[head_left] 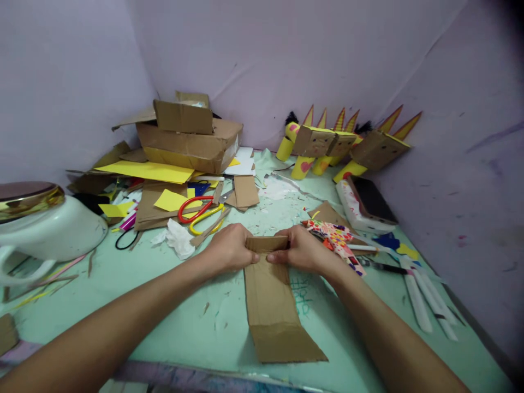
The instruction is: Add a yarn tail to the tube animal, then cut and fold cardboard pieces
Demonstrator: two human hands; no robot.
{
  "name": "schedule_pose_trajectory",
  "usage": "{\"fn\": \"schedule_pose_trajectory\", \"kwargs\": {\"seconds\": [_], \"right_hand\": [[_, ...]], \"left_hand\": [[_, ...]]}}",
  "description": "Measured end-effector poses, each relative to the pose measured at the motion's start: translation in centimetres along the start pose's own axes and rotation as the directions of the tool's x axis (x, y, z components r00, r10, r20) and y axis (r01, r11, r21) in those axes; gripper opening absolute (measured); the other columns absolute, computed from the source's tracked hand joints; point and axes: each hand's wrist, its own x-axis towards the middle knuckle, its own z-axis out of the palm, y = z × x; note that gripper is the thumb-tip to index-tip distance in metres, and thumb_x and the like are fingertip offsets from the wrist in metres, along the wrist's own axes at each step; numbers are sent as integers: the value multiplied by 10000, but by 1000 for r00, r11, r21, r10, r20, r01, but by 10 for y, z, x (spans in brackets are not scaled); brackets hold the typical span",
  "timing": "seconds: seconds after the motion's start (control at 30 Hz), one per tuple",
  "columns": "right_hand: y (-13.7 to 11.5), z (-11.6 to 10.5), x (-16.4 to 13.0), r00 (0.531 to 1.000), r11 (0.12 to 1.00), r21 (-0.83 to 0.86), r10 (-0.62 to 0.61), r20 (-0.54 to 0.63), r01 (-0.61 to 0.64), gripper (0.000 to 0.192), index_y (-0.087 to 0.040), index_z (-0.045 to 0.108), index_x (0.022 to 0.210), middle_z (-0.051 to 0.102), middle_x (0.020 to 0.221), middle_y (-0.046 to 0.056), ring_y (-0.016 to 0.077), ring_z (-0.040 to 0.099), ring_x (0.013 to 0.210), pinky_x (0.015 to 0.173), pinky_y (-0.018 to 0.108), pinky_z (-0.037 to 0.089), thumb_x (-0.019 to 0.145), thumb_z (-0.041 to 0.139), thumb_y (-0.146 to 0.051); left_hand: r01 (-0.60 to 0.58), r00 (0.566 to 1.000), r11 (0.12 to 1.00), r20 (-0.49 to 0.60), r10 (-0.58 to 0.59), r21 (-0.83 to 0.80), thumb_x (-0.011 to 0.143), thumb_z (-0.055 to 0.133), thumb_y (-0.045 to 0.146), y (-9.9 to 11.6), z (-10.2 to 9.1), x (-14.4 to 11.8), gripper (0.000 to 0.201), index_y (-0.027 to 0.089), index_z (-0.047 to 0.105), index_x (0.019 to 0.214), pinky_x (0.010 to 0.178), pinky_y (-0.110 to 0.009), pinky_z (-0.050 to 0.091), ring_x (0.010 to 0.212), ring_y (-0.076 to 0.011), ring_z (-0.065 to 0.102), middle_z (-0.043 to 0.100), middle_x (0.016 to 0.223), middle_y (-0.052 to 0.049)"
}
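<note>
A long strip of brown cardboard (270,303) runs toward me over the pale green tabletop, creased near both ends. My left hand (231,248) pinches its far end at the left edge, thumb on top. On the opposite edge my right hand (301,250) grips the same end, its thumb pressed near the crease. The far end is bent up between the two hands, and the fingers behind it are hidden. The near end flares out at a fold. Green handwriting (303,297) shows on the table beside the strip.
Scissors with red and yellow handles (200,210) and crumpled tissue (180,240) lie left. A cardboard box (188,144) stands behind. Yellow paper-tube animals (319,144) with cardboard heads line the back right. Markers (423,300) lie right; a white mug (53,234) is far left.
</note>
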Motion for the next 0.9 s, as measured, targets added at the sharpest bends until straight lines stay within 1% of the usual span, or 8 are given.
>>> {"fn": "schedule_pose_trajectory", "kwargs": {"seconds": [0.23, 0.33, 0.43, 0.47, 0.57, 0.73, 0.8, 0.9], "right_hand": [[-5, 3, -5, 992, 978, -206, -65, -107, 42, 81, -166, 603, 637, 547, 545, -37, 116, 478, 538, 474, 206, 292, 605, 677, -168], [-9, 3, -7, 990, 960, -269, -106, -96, 77, 72, -176, 602, 658, 558, 553, -35, 116, 477, 536, 490, 210, 296, 623, 657, -145], [-10, 5, -10, 983, 939, -319, -161, -86, 126, 89, -187, 598, 676, 569, 570, -30, 119, 477, 537, 495, 214, 288, 636, 613, -109], [-10, 6, -12, 979, 931, -335, -183, -92, 142, 104, -188, 590, 674, 568, 576, -27, 121, 475, 538, 496, 217, 284, 634, 595, -92], [-7, 11, -18, 957, 902, -382, -264, -124, 199, 178, -187, 569, 676, 573, 630, -6, 140, 484, 594, 534, 228, 298, 597, 539, -31], [-1, 18, -25, 912, 856, -423, -385, -140, 296, 263, -186, 550, 680, 559, 692, 27, 193, 488, 734, 632, 267, 324, 510, 508, 11], [1, 20, -26, 906, 852, -421, -400, -141, 311, 278, -182, 551, 674, 560, 692, 34, 204, 480, 746, 642, 279, 321, 488, 506, 20], [0, 19, -24, 912, 875, -382, -378, -160, 296, 279, -171, 587, 700, 584, 709, 45, 205, 497, 756, 649, 280, 335, 518, 504, 23]], "left_hand": [[-76, 993, 984, -73, 89, 163, 659, 549, 293, 4, 8, -5, 101, 204, 559, 615, 479, -276, 250, 629, -210, 554, 589, 636, -38], [-129, 986, 970, -78, 147, 208, 684, 538, 305, 2, 11, -6, 118, 208, 527, 619, 481, -278, 239, 634, -208, 546, 581, 649, -36], [-166, 979, 956, -77, 189, 242, 666, 530, 249, -1, 12, -7, 57, 211, 501, 637, 476, -277, 229, 620, -200, 536, 576, 647, -27], [-177, 976, 951, -78, 203, 253, 650, 524, 218, -2, 12, -7, 34, 211, 492, 642, 474, -277, 224, 615, -198, 532, 573, 644, -24], [-236, 962, 931, -68, 264, 278, 598, 499, 138, -2, 12, -10, 92, 211, 468, 643, 480, -279, 223, 622, -189, 530, 573, 652, -14], [-348, 923, 864, -28, 384, 362, 550, 493, 109, -1, 14, -16, 145, 198, 482, 664, 495, -301, 187, 628, -190, 527, 577, 722, -28], [-378, 909, 855, -32, 416, 354, 535, 498, 100, -1, 14, -16, 169, 191, 491, 676, 496, -302, 168, 610, -186, 513, 572, 735, -32], [-380, 913, 900, -70, 402, 216, 539, 512, 85, -4, 13, -13, 137, 191, 466, 613, 503, -288, 198, 601, -169, 490, 540, 664, -11]]}}
